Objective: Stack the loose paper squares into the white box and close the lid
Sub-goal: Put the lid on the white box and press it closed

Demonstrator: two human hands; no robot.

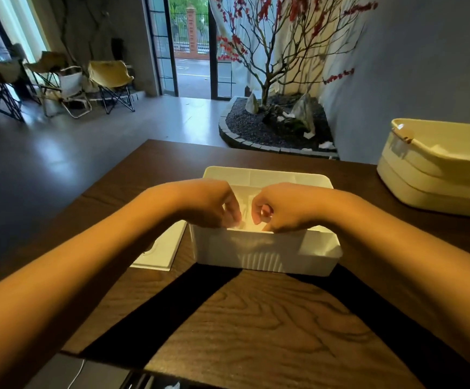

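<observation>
box point(267, 252): white, ribbed front | lid point(267, 176): white | counter point(270, 327): dark brown, wavy wood grain | tub point(436, 175): pale yellow | chairs point(111, 77): yellow fabric | tree point(270, 37): red blossoms

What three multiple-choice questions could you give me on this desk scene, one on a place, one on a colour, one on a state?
1. Where does the flat white lid lie?
A. On the table left of the white box
B. On top of the box
C. Inside the cream basket

2. What colour is the basket at the table's far right?
A. Black
B. Pale cream-yellow
C. Red

3. What state is the white box in?
A. Lid shut
C. Tipped on its side
B. Open at the top, both hands reaching in

Answers:
1 A, the lid rests flat on the wooden table beside the box's left wall.
2 B, its walls are pale cream-yellow.
3 B, the left hand and right hand dip inside the open top.
</observation>
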